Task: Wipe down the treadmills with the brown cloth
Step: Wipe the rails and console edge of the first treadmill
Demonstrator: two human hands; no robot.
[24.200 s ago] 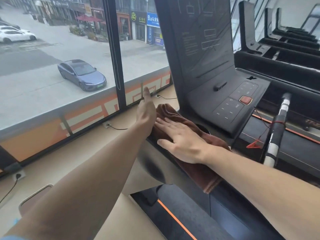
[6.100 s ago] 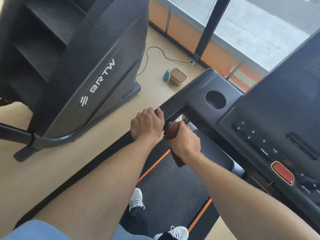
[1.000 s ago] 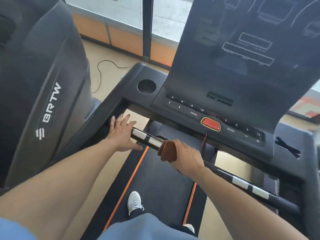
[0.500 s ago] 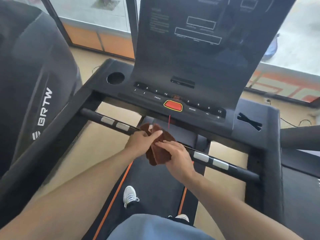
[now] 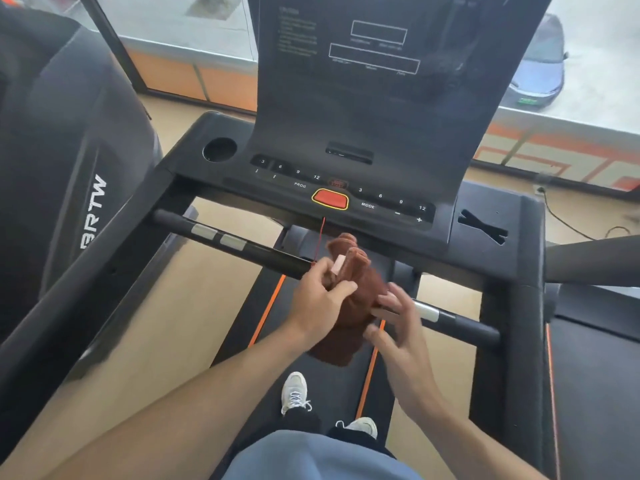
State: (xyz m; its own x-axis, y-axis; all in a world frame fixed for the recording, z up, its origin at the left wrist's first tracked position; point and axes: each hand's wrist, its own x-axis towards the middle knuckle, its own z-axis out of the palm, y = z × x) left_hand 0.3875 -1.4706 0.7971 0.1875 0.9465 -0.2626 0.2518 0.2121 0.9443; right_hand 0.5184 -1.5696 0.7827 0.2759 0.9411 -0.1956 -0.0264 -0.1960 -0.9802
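Observation:
I stand on a black treadmill, whose console (image 5: 346, 174) with a red stop button (image 5: 330, 199) is right in front of me. A black crossbar (image 5: 263, 256) with silver sensor pads runs below the console. The brown cloth (image 5: 360, 289) hangs bunched in front of the crossbar's middle. My left hand (image 5: 320, 301) grips the cloth from the left. My right hand (image 5: 398, 327) is blurred, with fingers spread against the cloth's right side; its grip is unclear.
A red safety cord (image 5: 322, 237) hangs from the console down to the crossbar beside the cloth. A large black BRTW machine (image 5: 62, 174) stands close on the left. Another treadmill's belt (image 5: 595, 375) lies to the right. Windows face the street ahead.
Both hands stay at the cloth by the crossbar. The cloth now stands more upright in my left hand, and my right hand's fingers have opened and shifted to the right.

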